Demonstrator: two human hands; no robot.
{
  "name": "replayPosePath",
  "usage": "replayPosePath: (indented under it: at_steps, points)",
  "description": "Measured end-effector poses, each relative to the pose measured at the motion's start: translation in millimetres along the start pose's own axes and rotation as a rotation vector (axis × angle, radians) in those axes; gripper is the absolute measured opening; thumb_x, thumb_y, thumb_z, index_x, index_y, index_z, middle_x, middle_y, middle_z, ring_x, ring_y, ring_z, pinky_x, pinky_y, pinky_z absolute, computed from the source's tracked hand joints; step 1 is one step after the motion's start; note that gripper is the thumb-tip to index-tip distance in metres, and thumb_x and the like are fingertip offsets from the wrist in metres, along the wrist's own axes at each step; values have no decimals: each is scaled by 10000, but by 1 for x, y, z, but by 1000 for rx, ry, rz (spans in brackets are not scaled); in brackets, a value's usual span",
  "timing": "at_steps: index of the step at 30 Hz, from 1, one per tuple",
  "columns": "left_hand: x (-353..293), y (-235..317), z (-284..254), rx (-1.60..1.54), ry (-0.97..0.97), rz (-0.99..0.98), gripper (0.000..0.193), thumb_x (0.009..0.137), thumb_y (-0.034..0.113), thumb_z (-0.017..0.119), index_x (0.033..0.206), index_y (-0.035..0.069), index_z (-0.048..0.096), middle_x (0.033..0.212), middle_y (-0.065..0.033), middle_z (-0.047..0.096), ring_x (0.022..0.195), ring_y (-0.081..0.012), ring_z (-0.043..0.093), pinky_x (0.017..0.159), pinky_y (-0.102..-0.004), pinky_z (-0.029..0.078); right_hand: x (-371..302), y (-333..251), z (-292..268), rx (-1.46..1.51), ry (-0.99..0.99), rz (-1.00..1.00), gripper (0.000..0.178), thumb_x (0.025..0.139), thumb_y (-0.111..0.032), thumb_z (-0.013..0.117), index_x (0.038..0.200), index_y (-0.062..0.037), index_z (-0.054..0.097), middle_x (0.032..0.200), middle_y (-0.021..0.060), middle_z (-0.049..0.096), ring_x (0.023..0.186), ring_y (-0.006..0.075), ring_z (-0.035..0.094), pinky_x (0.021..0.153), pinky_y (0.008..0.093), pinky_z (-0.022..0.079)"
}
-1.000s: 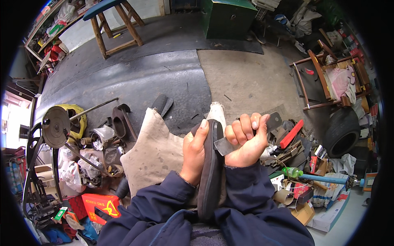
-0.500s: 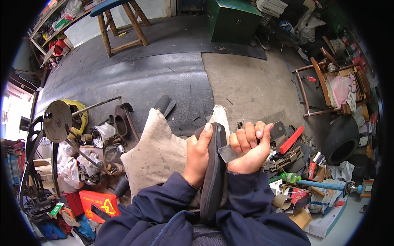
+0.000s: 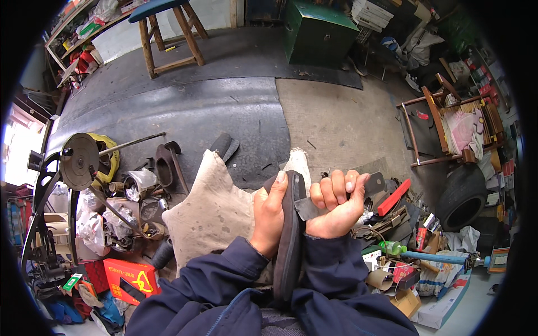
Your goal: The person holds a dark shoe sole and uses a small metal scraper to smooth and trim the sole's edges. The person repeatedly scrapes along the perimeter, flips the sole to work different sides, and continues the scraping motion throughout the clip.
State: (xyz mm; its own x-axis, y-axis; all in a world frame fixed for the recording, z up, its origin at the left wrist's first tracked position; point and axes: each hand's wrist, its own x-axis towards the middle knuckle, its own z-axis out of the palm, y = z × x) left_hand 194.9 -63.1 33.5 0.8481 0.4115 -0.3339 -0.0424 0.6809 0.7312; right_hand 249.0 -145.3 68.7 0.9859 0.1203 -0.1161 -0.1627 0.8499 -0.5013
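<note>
My left hand (image 3: 268, 218) is closed around a dark shoe (image 3: 287, 257), held upright on its edge against my body, with the thumb along its top end. In my right fist (image 3: 334, 208) is a flat metal knife blade (image 3: 306, 209). Its broad end lies against the sole edge of the shoe, and the other end, with a small hole, sticks out past my fingers. Beneath my hands a stained beige cloth (image 3: 207, 221) covers my lap.
At left stands a hand-wheel machine (image 3: 78, 161), near plastic bags and a red box (image 3: 130, 280). Scraps, a red-handled tool (image 3: 394, 197), a green bottle (image 3: 392, 247) and a tire (image 3: 460, 199) lie at right. Ahead are a wooden stool (image 3: 178, 36) and a green chest (image 3: 316, 39).
My right hand and the blade sit slightly further left and lower, still against the shoe's edge. The whole view has shifted a little; both grips look the same.
</note>
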Motion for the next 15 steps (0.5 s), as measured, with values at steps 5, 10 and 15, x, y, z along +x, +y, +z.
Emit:
replayPosePath:
  at_steps: [5,10,15]
  points:
    - [0,1,-1,-13,-5,-15,329,1068,324,514,873,87,633,759,56,576,663,-33,478,583,-220,379,-4,-3,-3,0,-22,22,449,1090,-474,384,768,-161,404,589,-63,262,447,63,182,431,247,225]
    - [1,2,-5,55,-20,11,338,1068,329,511,883,78,641,761,54,577,663,-36,476,588,-224,379,-9,-6,-5,4,-31,54,445,1089,-467,392,771,-156,410,589,-61,263,446,63,186,428,247,227]
    - [2,0,-5,25,-31,10,340,1071,320,504,893,68,646,765,50,585,673,-38,483,592,-225,379,-4,-4,-9,47,-13,71,429,1093,-442,397,783,-147,427,594,-56,276,445,66,201,425,249,236]
